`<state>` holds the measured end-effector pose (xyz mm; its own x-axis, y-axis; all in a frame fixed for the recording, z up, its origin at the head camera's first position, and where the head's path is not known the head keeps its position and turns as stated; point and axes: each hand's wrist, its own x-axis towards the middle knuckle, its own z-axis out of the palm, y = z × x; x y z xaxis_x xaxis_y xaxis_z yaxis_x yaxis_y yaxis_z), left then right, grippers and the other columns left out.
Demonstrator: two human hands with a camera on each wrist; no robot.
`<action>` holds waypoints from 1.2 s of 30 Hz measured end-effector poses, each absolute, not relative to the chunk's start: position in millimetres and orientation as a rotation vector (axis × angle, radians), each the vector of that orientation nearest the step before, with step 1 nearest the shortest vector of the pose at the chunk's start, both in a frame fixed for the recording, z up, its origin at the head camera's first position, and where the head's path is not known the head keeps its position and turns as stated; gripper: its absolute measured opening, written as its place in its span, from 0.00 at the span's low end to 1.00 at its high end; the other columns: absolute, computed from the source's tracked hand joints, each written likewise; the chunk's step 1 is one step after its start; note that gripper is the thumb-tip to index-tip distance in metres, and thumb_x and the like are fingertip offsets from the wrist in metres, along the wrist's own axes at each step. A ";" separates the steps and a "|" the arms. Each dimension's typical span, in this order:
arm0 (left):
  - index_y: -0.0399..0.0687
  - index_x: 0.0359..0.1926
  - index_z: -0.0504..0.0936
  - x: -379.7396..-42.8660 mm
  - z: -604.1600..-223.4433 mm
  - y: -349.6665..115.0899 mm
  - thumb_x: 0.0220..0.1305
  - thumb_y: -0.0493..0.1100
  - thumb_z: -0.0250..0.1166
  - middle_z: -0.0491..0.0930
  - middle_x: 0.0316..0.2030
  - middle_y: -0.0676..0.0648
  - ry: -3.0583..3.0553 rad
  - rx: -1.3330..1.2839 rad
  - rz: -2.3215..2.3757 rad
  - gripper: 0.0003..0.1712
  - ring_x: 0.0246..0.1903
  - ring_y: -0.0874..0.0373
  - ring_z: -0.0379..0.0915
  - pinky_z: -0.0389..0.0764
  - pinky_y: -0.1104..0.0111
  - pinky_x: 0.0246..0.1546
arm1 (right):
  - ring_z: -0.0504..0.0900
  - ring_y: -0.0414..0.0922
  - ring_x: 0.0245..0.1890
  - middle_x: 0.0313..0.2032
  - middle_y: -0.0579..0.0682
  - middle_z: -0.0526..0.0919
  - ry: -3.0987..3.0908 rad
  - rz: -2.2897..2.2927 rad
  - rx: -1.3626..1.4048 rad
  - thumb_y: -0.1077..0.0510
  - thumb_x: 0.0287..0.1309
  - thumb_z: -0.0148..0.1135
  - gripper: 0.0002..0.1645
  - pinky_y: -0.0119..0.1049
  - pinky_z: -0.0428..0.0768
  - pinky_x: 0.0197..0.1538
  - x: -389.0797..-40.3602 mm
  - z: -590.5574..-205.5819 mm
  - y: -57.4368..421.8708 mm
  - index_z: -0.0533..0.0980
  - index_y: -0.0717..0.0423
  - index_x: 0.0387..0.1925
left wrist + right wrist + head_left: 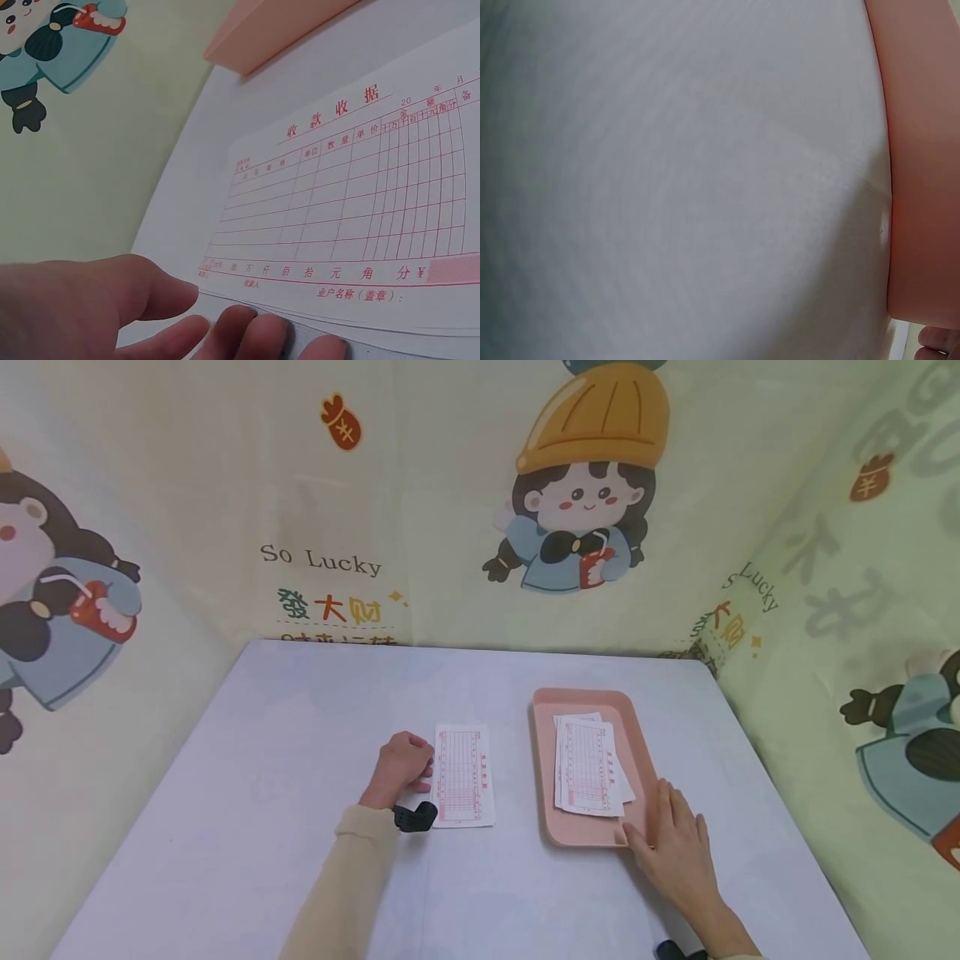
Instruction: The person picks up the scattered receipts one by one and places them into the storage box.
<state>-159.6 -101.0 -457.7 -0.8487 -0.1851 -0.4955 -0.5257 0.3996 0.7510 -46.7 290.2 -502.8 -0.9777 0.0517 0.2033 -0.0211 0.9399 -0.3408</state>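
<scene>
Receipt stack (462,777) beside pink tray (588,833)
On the desk (262,777), the left hand (405,764) curls at the stack's left edge, pinching or not I cannot tell; the right hand (677,852), fingers extended, touches the tray's near right corner; more receipts (588,768) lie inside.

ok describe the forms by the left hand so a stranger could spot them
On the white table, find the shallow pink rectangular tray. Left of it, beside the person's left hand, lies a rectangular stack of white paper forms with red grids. Unlike the red-printed papers inside the tray, it lies directly on the table.
</scene>
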 end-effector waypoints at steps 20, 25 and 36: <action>0.40 0.43 0.74 -153.2 -463.1 -84.8 0.59 0.48 0.71 0.77 0.26 0.44 2.588 -0.519 1.210 0.21 0.18 0.56 0.70 0.67 0.72 0.17 | 0.58 0.69 0.69 0.69 0.74 0.58 -2.891 0.501 -0.027 0.41 0.59 0.64 0.57 0.77 0.54 0.64 -47.6 -504.2 291.4 0.48 0.69 0.74; 0.40 0.42 0.74 -150.0 -461.6 -81.0 0.59 0.46 0.72 0.78 0.27 0.44 2.658 -0.501 1.145 0.19 0.20 0.55 0.72 0.68 0.71 0.18 | 0.58 0.69 0.68 0.68 0.74 0.59 -2.876 0.505 -0.018 0.42 0.58 0.65 0.57 0.77 0.54 0.64 -47.9 -504.3 291.9 0.48 0.70 0.74; 0.39 0.42 0.75 -146.3 -462.6 -74.4 0.61 0.44 0.71 0.81 0.33 0.42 2.721 -0.530 1.133 0.16 0.27 0.51 0.76 0.73 0.68 0.27 | 0.59 0.70 0.68 0.68 0.74 0.59 -2.870 0.512 -0.026 0.42 0.57 0.65 0.57 0.77 0.54 0.64 -49.1 -504.3 291.5 0.49 0.70 0.74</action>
